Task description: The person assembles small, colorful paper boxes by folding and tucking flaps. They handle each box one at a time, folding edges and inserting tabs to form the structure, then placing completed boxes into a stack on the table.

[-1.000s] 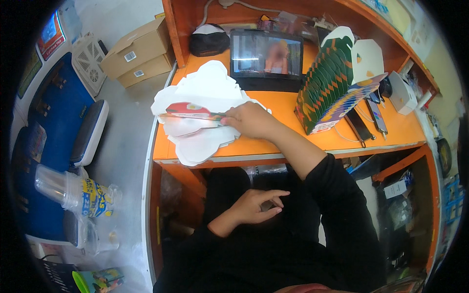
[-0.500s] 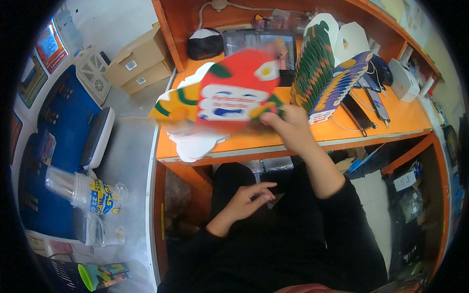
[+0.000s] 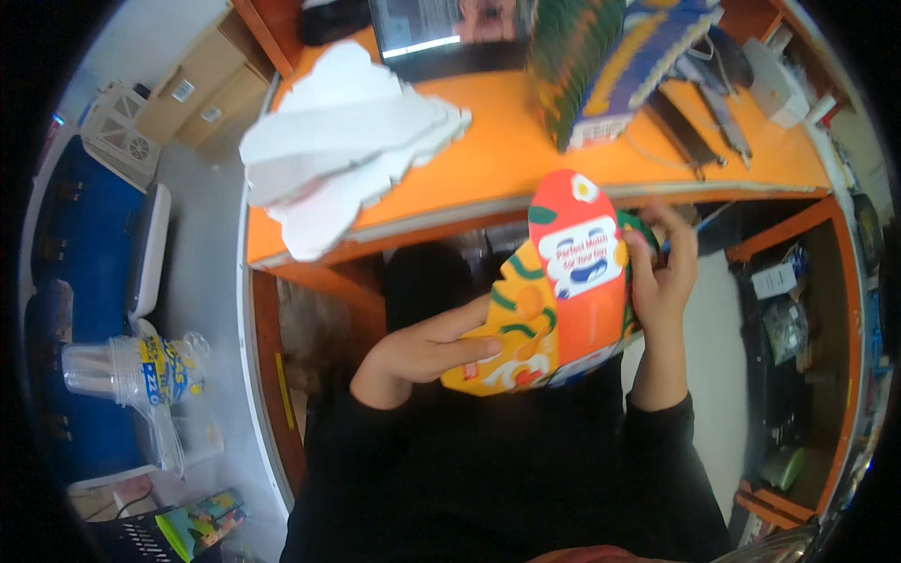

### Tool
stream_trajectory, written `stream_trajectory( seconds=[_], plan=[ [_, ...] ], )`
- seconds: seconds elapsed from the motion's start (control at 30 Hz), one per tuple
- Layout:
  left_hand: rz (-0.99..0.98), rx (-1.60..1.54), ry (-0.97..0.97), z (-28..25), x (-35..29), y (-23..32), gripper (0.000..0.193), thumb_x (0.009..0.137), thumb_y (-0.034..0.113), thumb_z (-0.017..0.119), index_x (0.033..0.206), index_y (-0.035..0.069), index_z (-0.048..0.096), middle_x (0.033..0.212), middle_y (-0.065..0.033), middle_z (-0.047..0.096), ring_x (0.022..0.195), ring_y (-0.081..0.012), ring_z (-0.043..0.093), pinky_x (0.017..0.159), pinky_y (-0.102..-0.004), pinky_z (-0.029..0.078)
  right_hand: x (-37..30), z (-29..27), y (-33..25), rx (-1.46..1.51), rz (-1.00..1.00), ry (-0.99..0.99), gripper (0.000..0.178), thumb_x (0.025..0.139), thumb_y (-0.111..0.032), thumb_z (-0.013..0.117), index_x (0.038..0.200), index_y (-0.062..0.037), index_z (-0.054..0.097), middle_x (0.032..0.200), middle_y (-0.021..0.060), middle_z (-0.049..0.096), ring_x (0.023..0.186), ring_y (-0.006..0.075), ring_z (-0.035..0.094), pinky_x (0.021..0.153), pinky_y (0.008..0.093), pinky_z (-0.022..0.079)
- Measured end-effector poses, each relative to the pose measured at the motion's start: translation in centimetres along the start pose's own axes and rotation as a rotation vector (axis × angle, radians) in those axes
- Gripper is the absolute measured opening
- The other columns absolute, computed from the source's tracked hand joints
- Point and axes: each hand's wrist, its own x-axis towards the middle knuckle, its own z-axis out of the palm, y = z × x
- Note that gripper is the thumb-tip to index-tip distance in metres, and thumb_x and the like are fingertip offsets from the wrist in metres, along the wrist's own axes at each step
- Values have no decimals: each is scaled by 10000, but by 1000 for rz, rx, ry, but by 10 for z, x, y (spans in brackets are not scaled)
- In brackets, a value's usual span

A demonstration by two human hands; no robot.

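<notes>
A printed card food carton in red, yellow and green is above my lap, below the desk's front edge. My left hand grips its yellow left side, thumb on the printed face and fingers behind. At the carton's green right side, my right hand has its thumb and curled fingers around the edge. The carton's back and part of its right side are hidden. On the orange desk, several white unfolded card blanks lie in a loose pile at the left.
A stack of nested printed cartons stands on the desk, right of a tablet. Phones and cables lie farther right. Wrapped plastic cups are on the grey surface at left, with cardboard boxes beyond.
My right hand has brought the carton from above the white blanks down toward my lap. My left hand has risen and taken hold of its left side. The view has tilted downward.
</notes>
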Motion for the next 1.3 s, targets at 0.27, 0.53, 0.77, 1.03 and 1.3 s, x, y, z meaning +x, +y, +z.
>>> stream_trajectory(
  seconds=[0.27, 0.53, 0.77, 1.03, 1.3],
  plan=[
    [88, -37, 98, 21, 19, -33, 609, 977, 145, 558, 1492, 12, 263, 1422, -133, 471, 1295, -209, 480, 1062, -342, 389, -30, 5, -46, -8, -271, -406, 588, 807, -349, 741, 1296, -61, 587, 1353, 121, 583, 1264, 377, 517, 1061, 510, 354],
    [45, 20, 45, 5, 23, -45, 425, 1031, 321, 492, 1291, -15, 513, 1216, -100, 615, 1154, -171, 591, 971, -298, 472, -37, 10, -46, 507, -108, -585, 245, 864, -188, 691, 1063, -46, 706, 1060, 126, 714, 1010, 325, 671, 944, 457, 483],
    [304, -296, 140, 3, 30, -56, 524, 953, 352, 631, 1287, -39, 534, 1214, -122, 641, 1077, -180, 634, 946, -329, 492, -22, 3, -37, 564, -75, -346, 244, 928, -160, 613, 1000, 58, 695, 1045, 183, 721, 1094, 310, 665, 1021, 453, 453],
    [181, -36, 248, 33, 27, -24, 356, 988, 234, 592, 1248, -1, 531, 1141, -94, 645, 1024, -158, 638, 892, -284, 509, 15, 6, -50, 619, -236, -560, 283, 844, 15, 607, 1114, -30, 676, 1107, 159, 703, 1031, 275, 688, 887, 351, 540],
    [138, 19, 335, 18, 39, -69, 314, 1016, 227, 530, 1256, 25, 507, 1140, -102, 621, 1072, -183, 619, 929, -314, 494, -12, 16, -44, 288, -367, -635, 366, 828, -133, 669, 1192, -93, 681, 1207, 147, 665, 1078, 305, 659, 912, 384, 538]
  ],
)
